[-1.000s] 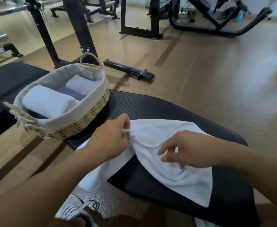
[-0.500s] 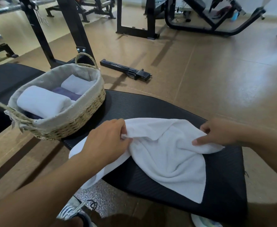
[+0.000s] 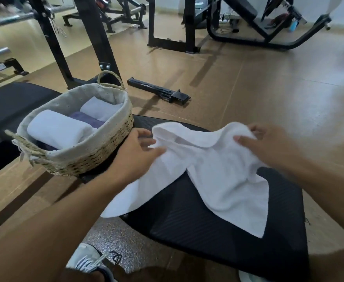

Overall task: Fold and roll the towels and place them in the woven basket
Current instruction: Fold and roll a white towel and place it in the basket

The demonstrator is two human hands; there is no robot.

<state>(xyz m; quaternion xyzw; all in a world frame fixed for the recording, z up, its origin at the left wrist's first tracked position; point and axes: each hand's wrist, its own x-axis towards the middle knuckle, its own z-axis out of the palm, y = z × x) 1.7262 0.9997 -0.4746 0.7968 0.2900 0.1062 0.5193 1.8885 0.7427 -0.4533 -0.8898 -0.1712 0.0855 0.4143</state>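
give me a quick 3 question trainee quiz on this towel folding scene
1. True or false: the basket stands on the floor.
2. How many white rolled towels lie in the basket? A) none B) two C) four
3. Fill in: both hands hold the loose towel over the black ____.

Key:
1. False; it stands on the bench.
2. B; a near roll and a far roll.
3. Bench; left hand and right hand grip the towel's far edge.
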